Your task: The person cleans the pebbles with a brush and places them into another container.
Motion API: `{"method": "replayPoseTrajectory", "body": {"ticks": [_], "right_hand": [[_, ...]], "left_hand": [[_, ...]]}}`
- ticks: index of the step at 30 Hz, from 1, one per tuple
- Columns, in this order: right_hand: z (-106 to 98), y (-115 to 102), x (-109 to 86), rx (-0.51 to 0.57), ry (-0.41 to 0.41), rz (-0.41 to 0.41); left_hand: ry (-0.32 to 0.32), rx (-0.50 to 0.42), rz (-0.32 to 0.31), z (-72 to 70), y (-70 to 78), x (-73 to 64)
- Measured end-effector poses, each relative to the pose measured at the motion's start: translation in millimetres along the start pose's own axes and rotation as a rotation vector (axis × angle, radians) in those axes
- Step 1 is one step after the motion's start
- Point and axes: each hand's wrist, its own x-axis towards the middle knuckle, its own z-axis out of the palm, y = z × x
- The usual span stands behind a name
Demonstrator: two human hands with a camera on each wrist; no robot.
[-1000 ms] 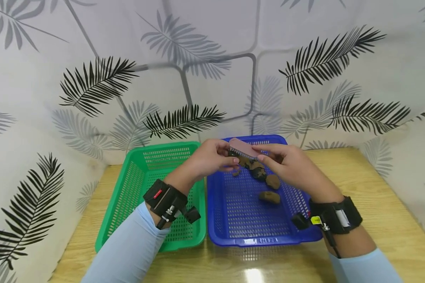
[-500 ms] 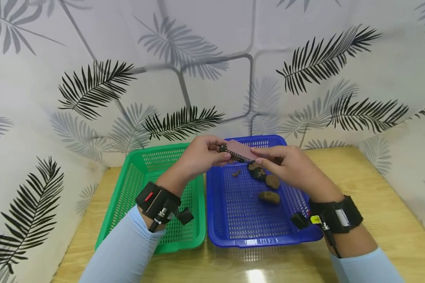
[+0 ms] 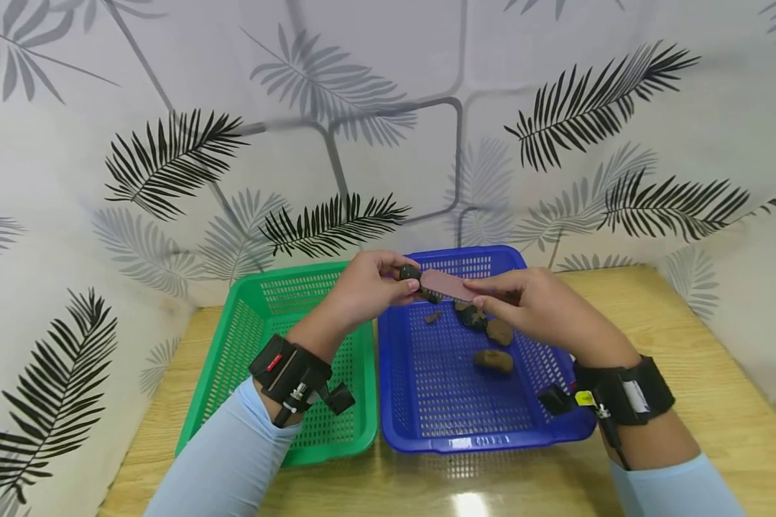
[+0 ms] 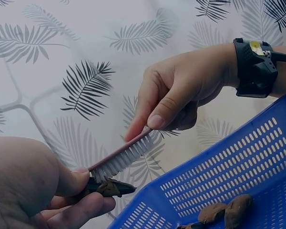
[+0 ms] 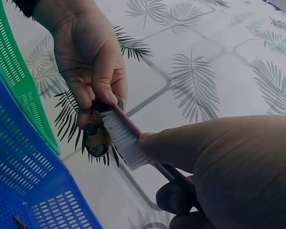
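Observation:
My left hand (image 3: 365, 291) grips a dark, smooth stone (image 4: 115, 188) with brown mud caked on it, above the back left of the blue basket (image 3: 485, 441). A scrubbing brush (image 3: 447, 285) with a pink back and white bristles is pinched in my right hand (image 3: 537, 305). In the left wrist view the bristles (image 4: 121, 162) touch the stone near my left thumb. The right wrist view shows mud on the stone's side and a bare black end. My palm hides part of the stone.
Inside the blue basket lie a mud-patched dark stone (image 3: 469, 316), two brown lumps, one round (image 3: 499, 332) and one longer (image 3: 493, 361), and a small mud crumb (image 3: 432, 317). A green basket (image 3: 362, 438) stands at its left on the wooden table (image 3: 679, 345). A patterned wall rises behind.
My left hand has shifted slightly left with the stone, whose black end now shows beyond the fingers. The brush has moved a little right along the stone, its back turned more toward the head view.

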Motion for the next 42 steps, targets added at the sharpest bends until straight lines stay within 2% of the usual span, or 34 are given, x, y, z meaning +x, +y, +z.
{"method": "replayPoseTrajectory", "body": {"ticks": [8, 16, 18, 23, 28, 31, 37, 42], "right_hand": [[-5.4, 0.8, -1.7, -0.018, -0.055, 0.047], [-5.5, 3.2, -1.8, -0.098, -0.069, 0.018], [-4.9, 5.1, -1.2, -0.108, -0.074, 0.017], [-8.3, 10.3, -4.0, -0.083, -0.086, 0.061], [-16.9, 11.9, -9.3, -0.05, -0.055, 0.107], [-19.7, 9.9, -11.6, -0.036, -0.011, 0.102], [-14.7, 3.7, -7.7, -0.045, 0.093, -0.002], [-9.0, 1.5, -3.2, 0.011, 0.109, -0.029]], "left_hand": [[0.044, 0.002, -0.009, 3.7, -2.0, 1.4], [0.103, -0.045, 0.016, 0.8, -1.6, 0.2], [0.109, -0.019, 0.027, 0.1, -0.7, -0.3], [0.065, 0.076, 0.029, 1.3, 1.0, -0.7], [0.028, 0.077, 0.008, 1.2, -2.6, -0.2], [0.005, 0.1, 0.008, 1.8, -3.5, -0.5], [-0.017, 0.08, 0.026, 4.9, 0.8, -0.8], [-0.006, 0.031, 0.054, 6.4, 3.3, 1.0]]}}
